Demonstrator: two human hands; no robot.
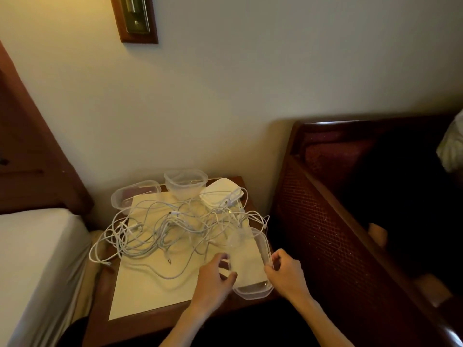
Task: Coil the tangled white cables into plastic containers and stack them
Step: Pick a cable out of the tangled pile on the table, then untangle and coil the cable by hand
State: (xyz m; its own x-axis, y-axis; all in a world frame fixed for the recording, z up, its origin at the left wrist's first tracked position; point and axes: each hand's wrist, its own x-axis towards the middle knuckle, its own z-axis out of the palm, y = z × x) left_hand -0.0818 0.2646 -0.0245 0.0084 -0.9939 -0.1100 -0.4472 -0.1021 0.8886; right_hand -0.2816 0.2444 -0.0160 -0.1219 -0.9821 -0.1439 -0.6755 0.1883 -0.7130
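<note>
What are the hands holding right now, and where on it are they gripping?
Both grip one clear plastic container at the table's near right: left hand on its left long side, right hand on its right rim.

Bedside table stock, counted

We count three clear plastic containers (253,261) (135,196) (186,182), one stack of white lids (221,194), one tangle of white cables (175,226) (individual cables uncountable), two hands (213,279) (285,274).
</note>
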